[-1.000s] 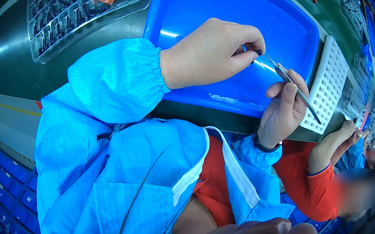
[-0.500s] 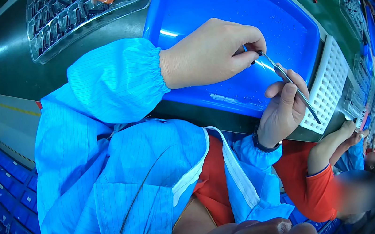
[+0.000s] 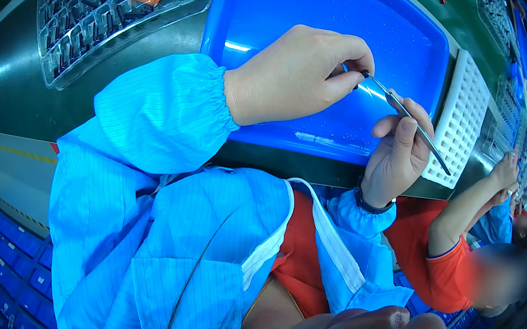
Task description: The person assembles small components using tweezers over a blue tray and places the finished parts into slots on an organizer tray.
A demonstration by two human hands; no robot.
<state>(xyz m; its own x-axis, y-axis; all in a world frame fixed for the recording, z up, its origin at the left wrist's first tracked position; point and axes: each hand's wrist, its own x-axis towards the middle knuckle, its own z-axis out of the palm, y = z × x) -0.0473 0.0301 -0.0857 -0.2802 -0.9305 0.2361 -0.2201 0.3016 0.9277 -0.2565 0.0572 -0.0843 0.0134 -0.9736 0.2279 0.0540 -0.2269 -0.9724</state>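
My left hand (image 3: pixel 301 73) is closed over the blue tray, with its thumb and index finger pinching a small black part (image 3: pixel 365 74). Most of that part is hidden by the fingers. A slim metal pair of tweezers (image 3: pixel 425 138) rests in my right hand (image 3: pixel 400 150), gripped between thumb and fingers. The thin tip of the tweezers meets the black part at my left fingertips. Under both hands lies the large blue tray (image 3: pixel 295 0), with small pale specks on its floor.
A clear plastic tray (image 3: pixel 126 29) holds rows of dark parts and something orange. To the right stands a white tray with round pockets (image 3: pixel 461 122). Beyond it, a co-worker in a red shirt (image 3: pixel 447 273) reaches over the bench. Blue bins (image 3: pixel 9 278) fill the lower left.
My hands, the tweezers and the black part have hardly moved. The co-worker's arm has stretched further out, away from the white tray.
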